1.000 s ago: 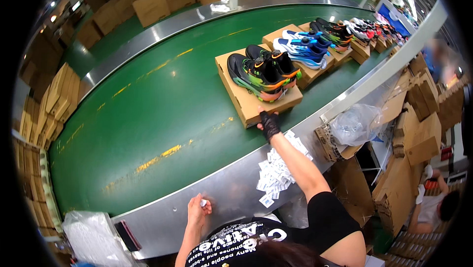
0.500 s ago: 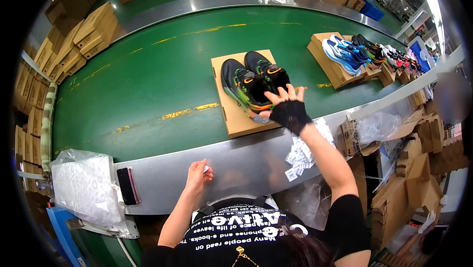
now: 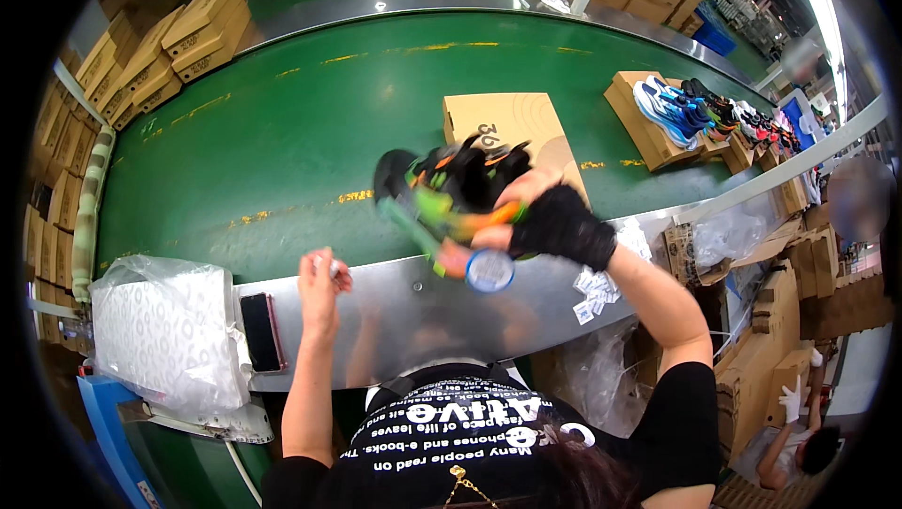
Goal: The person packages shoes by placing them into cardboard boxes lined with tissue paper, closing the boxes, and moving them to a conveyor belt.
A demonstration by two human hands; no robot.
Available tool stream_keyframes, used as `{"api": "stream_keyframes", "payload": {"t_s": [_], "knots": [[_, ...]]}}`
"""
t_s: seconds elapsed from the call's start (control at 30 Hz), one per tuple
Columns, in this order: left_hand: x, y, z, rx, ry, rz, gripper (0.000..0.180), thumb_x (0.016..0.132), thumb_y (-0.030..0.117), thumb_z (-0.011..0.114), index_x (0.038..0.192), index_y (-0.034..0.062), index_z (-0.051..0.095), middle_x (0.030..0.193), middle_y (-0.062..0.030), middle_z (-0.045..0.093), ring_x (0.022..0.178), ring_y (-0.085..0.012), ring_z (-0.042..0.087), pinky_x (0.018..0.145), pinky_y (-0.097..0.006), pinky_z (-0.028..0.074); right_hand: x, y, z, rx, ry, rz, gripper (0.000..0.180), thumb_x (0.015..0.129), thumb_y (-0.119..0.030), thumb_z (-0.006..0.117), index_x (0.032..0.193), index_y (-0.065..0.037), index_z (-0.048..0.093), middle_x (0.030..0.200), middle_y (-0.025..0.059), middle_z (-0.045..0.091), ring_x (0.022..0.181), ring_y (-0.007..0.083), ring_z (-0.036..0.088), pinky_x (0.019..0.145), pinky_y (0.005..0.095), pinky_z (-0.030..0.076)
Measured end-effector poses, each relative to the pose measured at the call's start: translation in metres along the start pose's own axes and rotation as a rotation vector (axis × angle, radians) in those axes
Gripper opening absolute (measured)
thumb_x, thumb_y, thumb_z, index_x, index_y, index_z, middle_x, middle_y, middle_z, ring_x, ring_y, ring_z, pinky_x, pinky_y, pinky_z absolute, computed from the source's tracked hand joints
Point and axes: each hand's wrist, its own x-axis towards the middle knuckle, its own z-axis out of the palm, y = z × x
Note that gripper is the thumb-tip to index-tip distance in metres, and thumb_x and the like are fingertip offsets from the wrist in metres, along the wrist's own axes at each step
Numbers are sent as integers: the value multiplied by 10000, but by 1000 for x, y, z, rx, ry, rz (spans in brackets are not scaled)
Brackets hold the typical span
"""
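My right hand [image 3: 561, 225], in a black fingerless glove, grips a pair of black sneakers [image 3: 434, 188] with green and orange parts. The sneakers are off the shoebox [image 3: 512, 119], tilted and smeared by motion, over the metal ledge's far edge. A round white tag [image 3: 489, 270] with a blue rim hangs at their near side. My left hand [image 3: 322, 285] is bare and closed on a small white packet [image 3: 333, 269], above the ledge left of the sneakers. Similar white packets [image 3: 594, 291] lie loose on the ledge by my right forearm.
A phone [image 3: 262, 331] and a plastic-wrapped stack of patterned white sheets [image 3: 164, 331] lie at left. Along the green belt [image 3: 310, 133], more sneakers [image 3: 669, 113] sit on boxes at right. Shoeboxes [image 3: 209, 32] are stacked far left. Another person [image 3: 789, 448] is at lower right.
My right hand has lifted the sneakers off the shoebox and brought them nearer and to the left, baring the lid. My left hand has risen forward and left, its white packet still held.
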Motion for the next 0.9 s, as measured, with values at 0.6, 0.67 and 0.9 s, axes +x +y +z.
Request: {"api": "stream_keyframes", "payload": {"t_s": [0.6, 0.67, 0.9], "knots": [[50, -47, 93, 564, -433, 145, 152, 887, 131, 389, 957, -2, 404, 809, -105, 604, 729, -151, 582, 621, -249, 454, -20, 137, 156, -464, 284, 225, 751, 572, -317, 673, 1215, -49, 394, 1279, 207, 325, 1222, 351, 258, 889, 636, 197], [58, -47, 110, 504, -394, 212, 164, 891, 128, 379, 988, -2, 404, 882, -118, 588, 799, -156, 572, 651, -251, 453, -20, 151, 167, -418, 379, 164, 805, 522, -350, 692, 1204, -38, 402, 1277, 204, 331, 1227, 353, 251, 867, 664, 193], [63, -49, 167, 685, -357, 687, 246, 896, 134, 390, 1087, -21, 390, 1010, -154, 558, 930, -199, 545, 777, -297, 438, -32, 107, 95, 395, 885, 19, 729, 613, -241, 679, 1219, 5, 357, 1236, 204, 387, 1202, 296, 340, 944, 425, 293]]}}
